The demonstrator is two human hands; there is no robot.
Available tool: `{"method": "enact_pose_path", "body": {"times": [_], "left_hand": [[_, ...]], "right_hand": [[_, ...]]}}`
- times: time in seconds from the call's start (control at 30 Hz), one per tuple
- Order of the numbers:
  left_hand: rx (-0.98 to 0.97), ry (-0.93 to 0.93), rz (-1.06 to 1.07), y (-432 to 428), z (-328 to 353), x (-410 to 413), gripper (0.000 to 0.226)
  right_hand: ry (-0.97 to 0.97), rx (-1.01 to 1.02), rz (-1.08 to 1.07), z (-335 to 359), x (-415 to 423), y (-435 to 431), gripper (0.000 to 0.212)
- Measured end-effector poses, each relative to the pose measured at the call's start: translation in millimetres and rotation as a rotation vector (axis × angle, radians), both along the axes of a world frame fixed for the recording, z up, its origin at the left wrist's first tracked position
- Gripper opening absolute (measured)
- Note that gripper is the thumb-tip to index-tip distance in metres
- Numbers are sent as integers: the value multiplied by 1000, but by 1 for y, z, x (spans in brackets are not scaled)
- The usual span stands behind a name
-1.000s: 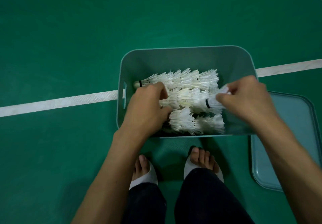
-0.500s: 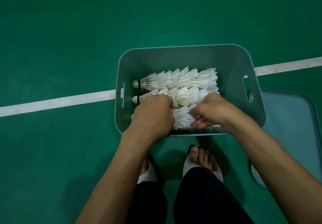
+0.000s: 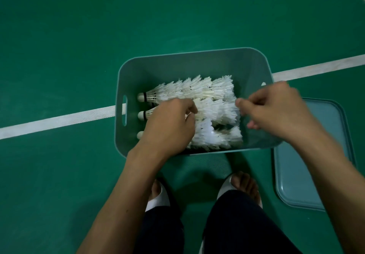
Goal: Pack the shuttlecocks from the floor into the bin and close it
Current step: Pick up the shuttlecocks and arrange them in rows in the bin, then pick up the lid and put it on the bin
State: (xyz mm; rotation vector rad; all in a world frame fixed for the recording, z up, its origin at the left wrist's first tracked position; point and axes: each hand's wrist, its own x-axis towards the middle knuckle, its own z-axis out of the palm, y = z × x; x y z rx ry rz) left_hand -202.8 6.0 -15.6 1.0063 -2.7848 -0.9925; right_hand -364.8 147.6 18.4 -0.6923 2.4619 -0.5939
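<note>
— White feathered shuttlecocks (image 3: 205,91) lie in three rows inside the teal plastic bin (image 3: 177,64).
— Left hand (image 3: 169,123) curls round the middle row. Right hand (image 3: 276,111) is blurred over the bin's right end, so I can't tell its grip. A flat teal lid (image 3: 308,174) lies right of the bin.

The person wears dark trousers (image 3: 237,224) and white open-toed slippers (image 3: 159,201); both forearms (image 3: 126,190) are bare.
</note>
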Motion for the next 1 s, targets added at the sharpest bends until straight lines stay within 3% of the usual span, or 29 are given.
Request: {"method": "enact_pose_path", "body": {"times": [0.1, 0.2, 0.3, 0.37, 0.5, 0.67, 0.83, 1.0], "left_hand": [[-74, 50, -46, 21, 4, -18, 30], [-127, -161, -153, 40, 3, -32, 57], [-77, -336, -142, 37, -3, -36, 76], [-91, -392, -59, 27, -6, -34, 80], [-110, -521, -35, 14, -11, -33, 81], [-60, -547, -76, 14, -17, -33, 79], [-128, -358, -25, 26, 0, -36, 71], [-260, 135, -226, 79, 31, -50, 39]], "right_hand": [[137, -223, -115, 9, -3, 21, 22], [173, -230, -32, 4, 4, 28, 7], [148, -158, 156, -9, 9, 17, 38], [172, -35, 298, -14, 9, 2, 47], [97, 187, 389, -33, 5, -27, 47], [61, 138, 374, -50, -3, -30, 42], [129, -183, 195, -21, 0, 8, 42], [169, -568, -233, 21, 11, 72, 13]]}}
